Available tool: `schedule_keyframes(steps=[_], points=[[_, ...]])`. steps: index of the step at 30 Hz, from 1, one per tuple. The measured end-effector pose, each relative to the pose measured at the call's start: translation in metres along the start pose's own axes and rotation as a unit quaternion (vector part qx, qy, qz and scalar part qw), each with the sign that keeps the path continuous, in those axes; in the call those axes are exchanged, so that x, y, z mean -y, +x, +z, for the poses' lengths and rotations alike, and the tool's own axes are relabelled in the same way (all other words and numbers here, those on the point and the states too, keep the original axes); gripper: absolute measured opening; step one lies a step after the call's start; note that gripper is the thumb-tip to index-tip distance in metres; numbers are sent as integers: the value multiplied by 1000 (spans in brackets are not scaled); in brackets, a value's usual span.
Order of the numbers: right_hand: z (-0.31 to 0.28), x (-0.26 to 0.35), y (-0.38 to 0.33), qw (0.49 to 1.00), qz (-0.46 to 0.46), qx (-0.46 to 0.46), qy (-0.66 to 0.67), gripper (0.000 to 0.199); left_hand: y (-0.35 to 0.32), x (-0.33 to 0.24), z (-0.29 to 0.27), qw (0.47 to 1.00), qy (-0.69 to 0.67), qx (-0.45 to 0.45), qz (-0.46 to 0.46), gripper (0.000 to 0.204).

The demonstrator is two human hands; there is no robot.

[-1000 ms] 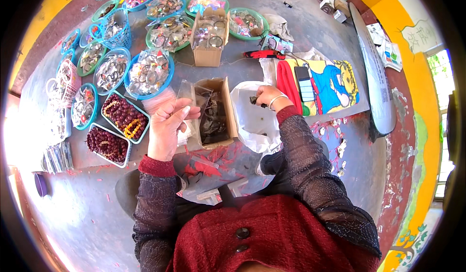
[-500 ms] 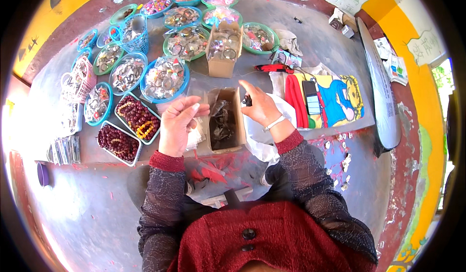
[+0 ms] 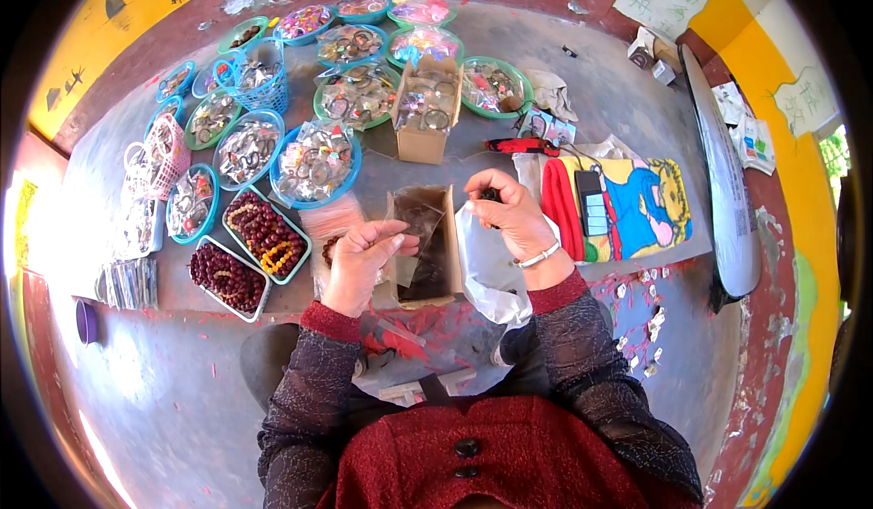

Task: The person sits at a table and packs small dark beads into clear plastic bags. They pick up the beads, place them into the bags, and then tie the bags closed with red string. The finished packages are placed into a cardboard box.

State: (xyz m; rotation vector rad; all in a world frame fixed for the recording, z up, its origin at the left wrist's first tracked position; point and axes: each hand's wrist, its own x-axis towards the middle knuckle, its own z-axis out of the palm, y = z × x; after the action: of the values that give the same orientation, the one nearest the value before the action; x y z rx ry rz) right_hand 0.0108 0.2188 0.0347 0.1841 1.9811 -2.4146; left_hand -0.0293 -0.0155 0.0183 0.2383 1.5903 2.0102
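Note:
My left hand [image 3: 359, 268] is closed in a pinch, thumb against fingers, at the edge of a small clear plastic bag [image 3: 424, 220]. The bag hangs over an open cardboard box [image 3: 446, 277], which has dark contents that are hard to make out. Just right of the box, my right hand [image 3: 516, 227] has its fingers curled around a small dark object [image 3: 491, 194], perhaps beaded; its kind is unclear. Beside my left hand lie a brown bead bracelet [image 3: 329, 251] and a pile of clear bags [image 3: 333, 216]. A white plastic bag [image 3: 486, 268] sits below my right hand.
Blue and green baskets [image 3: 314, 202] of bagged trinkets crowd the left and back. Two trays [image 3: 259, 305] hold dark red beads. Another cardboard box [image 3: 420, 148] stands farther back. At right lie a colourful towel [image 3: 637, 209], a phone [image 3: 593, 202] and a long silvery board [image 3: 727, 182].
My left hand has moved down and right and now pinches the clear bag. My right hand has shifted slightly down and right, its fingers curled more tightly around the dark object.

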Motion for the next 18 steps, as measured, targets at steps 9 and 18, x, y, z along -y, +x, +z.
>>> schedule_keyframes(steps=[9, 18], points=[[5, -3, 0, 975, -18, 127, -181, 21, 1, 13, 8, 994, 47, 92, -23, 22], [12, -8, 0, 950, -51, 104, -290, 15, 2, 14, 6, 889, 417, -56, 181, 37]])
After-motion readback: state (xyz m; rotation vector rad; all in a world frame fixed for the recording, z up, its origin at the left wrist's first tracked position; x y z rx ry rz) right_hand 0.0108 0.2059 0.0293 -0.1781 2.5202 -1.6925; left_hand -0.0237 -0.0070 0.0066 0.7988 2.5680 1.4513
